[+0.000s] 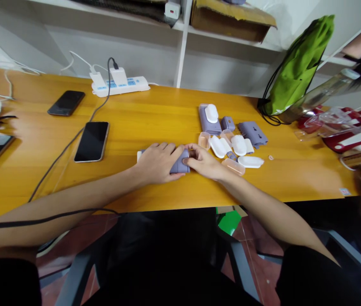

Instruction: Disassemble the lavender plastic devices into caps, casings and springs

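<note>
Gripping a purple case (179, 165) near the front edge of a wooden table (279, 182), a person's left hand (159, 163) spreads palm-down over it while the right hand (201, 162) pinches its 3 o'clock end. Touching both, the case has its long axis near 9-to-3 o'clock; forearms (103, 186) slant in from 8 and 4.

The held purple case (180, 165) looks like smooth, matt plastic. Right of the case lie glossy white plastic covers (218, 146) and a translucent peach plastic cup (234, 166); left of it, a phone (91, 142) with a glossy, glass-like screen. Beneath it, the surface (154, 119) resembles smooth wood, faintly shiny. Beyond it stands a cardboard box (228, 29).
</note>
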Demonstrator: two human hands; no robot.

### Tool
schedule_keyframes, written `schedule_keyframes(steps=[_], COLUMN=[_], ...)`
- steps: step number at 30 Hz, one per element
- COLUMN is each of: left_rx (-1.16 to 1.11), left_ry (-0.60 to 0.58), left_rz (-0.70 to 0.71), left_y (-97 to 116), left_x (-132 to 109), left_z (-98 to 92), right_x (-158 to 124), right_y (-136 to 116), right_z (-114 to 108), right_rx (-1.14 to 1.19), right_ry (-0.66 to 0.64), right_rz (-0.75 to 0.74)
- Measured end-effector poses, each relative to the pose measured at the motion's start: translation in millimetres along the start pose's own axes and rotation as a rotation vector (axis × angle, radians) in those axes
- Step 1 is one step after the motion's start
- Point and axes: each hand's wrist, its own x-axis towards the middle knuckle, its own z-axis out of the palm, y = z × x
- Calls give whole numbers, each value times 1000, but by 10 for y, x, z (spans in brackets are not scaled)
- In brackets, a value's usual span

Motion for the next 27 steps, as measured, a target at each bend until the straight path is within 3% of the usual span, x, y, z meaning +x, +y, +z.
schedule_keyframes(steps=[27], left_rx=[-71], left_ry=[-121], left_rz=[-142], left_y=[78], left_x=[51], left_z=[-140], right_x=[-47], right_y=[-138], right_z=[-64], right_rx=[-116], right_ry=[25], right_rz=[14])
